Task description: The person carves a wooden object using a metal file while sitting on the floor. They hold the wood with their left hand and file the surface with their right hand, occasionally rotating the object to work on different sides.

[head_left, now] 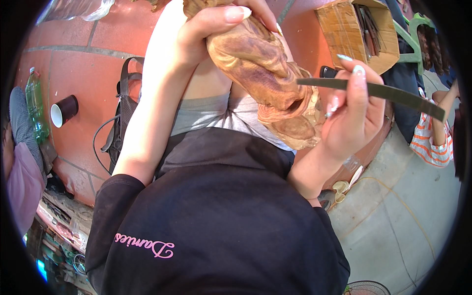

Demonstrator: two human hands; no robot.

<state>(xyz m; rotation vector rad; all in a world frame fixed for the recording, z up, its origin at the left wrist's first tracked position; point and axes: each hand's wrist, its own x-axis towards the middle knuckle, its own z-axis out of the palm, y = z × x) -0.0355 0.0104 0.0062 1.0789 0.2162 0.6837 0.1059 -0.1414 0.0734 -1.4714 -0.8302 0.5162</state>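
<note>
A carved piece of brown wood (250, 59) with flowing folds and a lighter, rough lower end lies over my lap. My left hand (209, 27) is closed around its upper part, thumb on top and fingers over the far side. To the right, my right hand (356, 103) pinches a long, thin, flat dark strip (403, 94) between thumb and fingers. The strip's left tip overlaps the carving's right side in view; whether it touches the wood I cannot tell. Its exact kind is unclear.
At the upper right stands a cardboard box (339, 32) holding several long tools, beside a green plastic chair (415, 42). On the tiled floor at left are a dark cup (69, 107), a green bottle (35, 101) and a black bag (127, 105). Other people sit at both sides.
</note>
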